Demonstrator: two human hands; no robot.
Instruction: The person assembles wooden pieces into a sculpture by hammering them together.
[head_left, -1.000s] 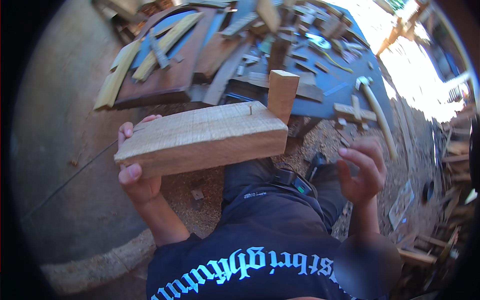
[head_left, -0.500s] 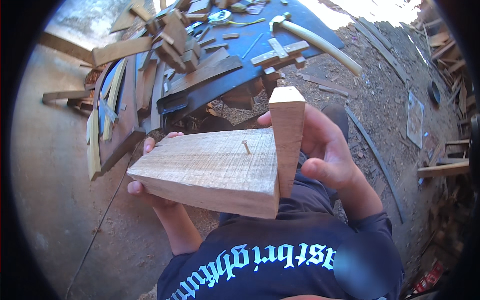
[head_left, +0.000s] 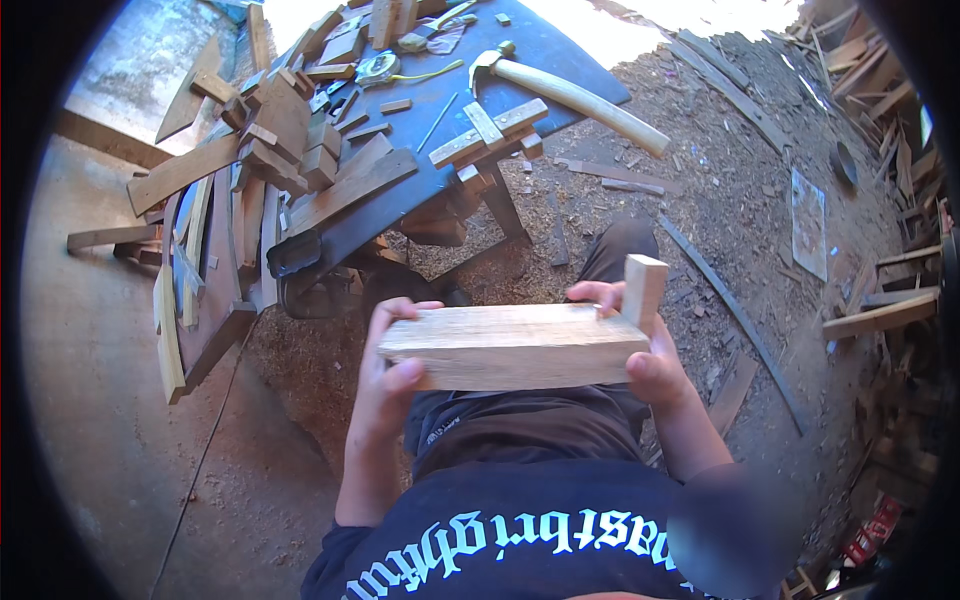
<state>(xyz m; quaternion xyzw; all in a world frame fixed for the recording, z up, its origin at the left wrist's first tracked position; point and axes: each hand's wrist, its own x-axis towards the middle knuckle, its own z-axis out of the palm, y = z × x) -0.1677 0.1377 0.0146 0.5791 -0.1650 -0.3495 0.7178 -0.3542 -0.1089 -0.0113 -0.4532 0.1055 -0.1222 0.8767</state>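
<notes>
Over my lap I hold a thick pale wooden block [head_left: 520, 350], one hand at each end. My left hand [head_left: 385, 365] is closed round its left end, thumb on the near side and fingers at the far edge. At the other end a short wooden piece [head_left: 643, 290] stands up against the block. There my right hand [head_left: 665, 370] grips the block, thumb on the near face and fingertips over the far edge beside the upright piece. No nail shows on the faces in sight.
Ahead, a blue-topped table [head_left: 545, 45] carries a hammer [head_left: 580, 95], a tape measure [head_left: 378, 68] and several wood offcuts. Boards [head_left: 205, 290] lean at its left. A long dark strip [head_left: 735, 310] lies on the littered ground at right, with stacked wood [head_left: 905, 200] beyond.
The block has moved lower, toward my lap, and turned level. My right hand has closed on its right end. The nail that stuck up from its top is out of sight.
</notes>
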